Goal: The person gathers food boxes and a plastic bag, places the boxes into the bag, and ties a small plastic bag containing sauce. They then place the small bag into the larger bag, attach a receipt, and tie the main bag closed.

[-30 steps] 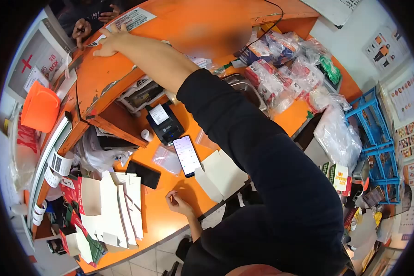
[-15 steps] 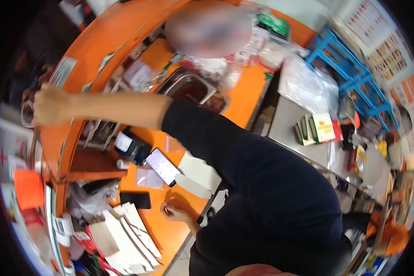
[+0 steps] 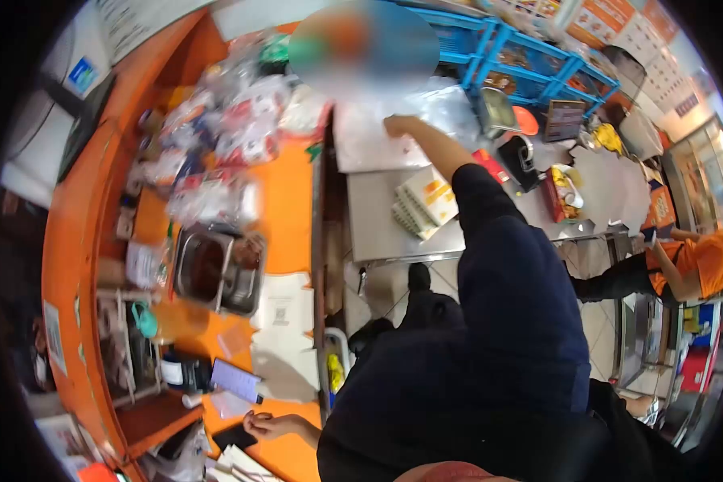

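The right hand (image 3: pixel 399 126) was observed extended at arm's length over the steel worktop (image 3: pixel 377 217), its palm turned down upon clear plastic bags (image 3: pixel 426 108) lying at the far end of that surface; motion blur prevented any finding as to whether the fingers were spread or closed on the plastic. A stack of printed cartons (image 3: pixel 424 205) was noted on the same steel surface, just beside the dark sleeve of the outstretched arm. The left hand (image 3: pixel 267 425) was found resting at the near edge of the orange worktop (image 3: pixel 285 197), fingers loosely curled and nothing seen to be held. A lit phone (image 3: pixel 234 379) was recorded lying flat just beyond that hand, with a dark card terminal (image 3: pixel 183 373) beside it and white paper sheets (image 3: pixel 281 321) spread nearby. Further along the orange surface a metal container (image 3: pixel 217 271) was seen, and beyond it a heap of small packaged goods (image 3: pixel 217 153), blurred. Blue crates (image 3: pixel 538 64) were stacked behind the steel surface. A second person in an orange shirt (image 3: pixel 695 269) was noted at the right margin, well apart from both hands.
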A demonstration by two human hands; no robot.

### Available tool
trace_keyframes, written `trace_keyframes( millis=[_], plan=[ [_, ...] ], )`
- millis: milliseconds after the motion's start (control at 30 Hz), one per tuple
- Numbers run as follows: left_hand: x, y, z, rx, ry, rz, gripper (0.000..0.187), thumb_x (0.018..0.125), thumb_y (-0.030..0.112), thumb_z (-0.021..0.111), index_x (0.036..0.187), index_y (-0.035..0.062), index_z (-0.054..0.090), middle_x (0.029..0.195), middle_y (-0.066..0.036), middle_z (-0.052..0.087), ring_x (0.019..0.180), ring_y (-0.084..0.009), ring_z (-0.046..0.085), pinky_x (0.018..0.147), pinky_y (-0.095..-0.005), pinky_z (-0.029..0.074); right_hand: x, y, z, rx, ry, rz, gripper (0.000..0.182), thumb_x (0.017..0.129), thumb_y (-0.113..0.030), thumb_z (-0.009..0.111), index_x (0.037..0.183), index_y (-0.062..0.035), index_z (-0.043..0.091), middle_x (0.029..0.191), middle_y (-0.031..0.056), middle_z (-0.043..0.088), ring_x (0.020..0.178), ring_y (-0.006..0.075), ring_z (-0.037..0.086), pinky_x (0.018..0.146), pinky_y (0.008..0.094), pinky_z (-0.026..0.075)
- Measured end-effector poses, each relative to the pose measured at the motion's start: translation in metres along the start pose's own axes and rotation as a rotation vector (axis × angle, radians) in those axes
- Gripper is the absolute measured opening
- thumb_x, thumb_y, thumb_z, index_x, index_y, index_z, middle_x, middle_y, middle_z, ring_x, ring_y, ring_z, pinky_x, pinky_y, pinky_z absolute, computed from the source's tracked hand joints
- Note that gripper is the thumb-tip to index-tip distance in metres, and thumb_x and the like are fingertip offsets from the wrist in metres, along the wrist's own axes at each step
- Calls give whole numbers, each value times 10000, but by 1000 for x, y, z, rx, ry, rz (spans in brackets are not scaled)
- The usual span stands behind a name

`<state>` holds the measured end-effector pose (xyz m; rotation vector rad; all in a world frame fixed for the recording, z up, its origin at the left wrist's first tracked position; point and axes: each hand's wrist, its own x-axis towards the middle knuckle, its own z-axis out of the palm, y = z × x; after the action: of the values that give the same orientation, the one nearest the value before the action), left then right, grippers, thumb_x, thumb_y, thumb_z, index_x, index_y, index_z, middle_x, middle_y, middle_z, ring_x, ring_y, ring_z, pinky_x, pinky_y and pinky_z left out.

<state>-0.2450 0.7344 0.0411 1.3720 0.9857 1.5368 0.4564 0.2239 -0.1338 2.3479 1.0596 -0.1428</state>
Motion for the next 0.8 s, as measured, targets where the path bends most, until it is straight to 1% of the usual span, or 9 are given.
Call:
trace_keyframes(
  millis=[33,67,100,233,467,533,633,700,800],
  plan=[
    [-5,8,17,-50,-5,-22,129,979,130,486,924,33,551,773,-13,484,560,-80,293,511,-227,248,-30,-27,-67,522,73,312,205,794,-145,671,953,-16,668,1043,217,662,983,344,661,809,424,544],
    [-13,12,33,-74,-54,-28,133,979,136,492,927,31,554,744,-7,462,549,-75,286,503,-227,236,-66,-47,-111,531,59,338,205,794,-145,671,953,-16,668,1043,217,662,983,344,661,809,424,544],
    [-24,25,52,-92,-104,-31,137,979,142,497,931,29,557,715,-1,440,539,-71,278,495,-226,224,-97,-65,-166,702,314,658,207,784,-132,667,956,-17,672,1002,220,669,992,356,655,814,431,546],
    [-88,73,134,-97,-236,2,114,945,96,500,871,23,549,681,5,399,520,-68,283,496,-235,207,-112,-39,-190,567,221,501,218,789,-135,651,984,-42,680,1048,200,679,995,360,659,812,434,550],
    [-174,131,263,-329,-913,207,57,911,94,532,889,49,559,815,-15,518,654,-76,399,571,-200,293,-124,7,-208,1191,722,594,131,800,-213,659,789,-84,682,938,125,690,827,329,667,717,455,514],
    [-199,158,319,-313,-1120,320,159,908,98,583,1031,-2,596,1034,-86,605,954,-168,560,815,-280,444,-151,1,-264,1160,1113,529,160,838,-217,633,807,-60,641,851,135,678,794,353,654,693,467,500],
    [-260,249,401,-359,-1250,584,767,850,187,705,1461,10,276,1459,-159,384,1362,-250,334,1111,-386,268,-198,4,-347,995,1373,334,143,881,-200,590,856,-60,599,816,162,660,798,381,639,695,471,490],
    [-278,243,470,-245,-1192,749,921,788,139,763,1488,12,178,1466,-190,377,1340,-325,400,1091,-443,314,-220,11,-387,1158,1258,277,145,878,-190,582,916,-55,616,864,198,656,853,380,637,736,466,495],
    [-296,221,527,-326,-1164,661,738,787,94,730,1414,-20,359,1337,-172,524,1237,-278,503,1031,-403,377,-165,82,-376,1059,1319,430,214,852,-204,612,927,-6,646,859,188,682,810,354,669,752,451,517]
  ],
)
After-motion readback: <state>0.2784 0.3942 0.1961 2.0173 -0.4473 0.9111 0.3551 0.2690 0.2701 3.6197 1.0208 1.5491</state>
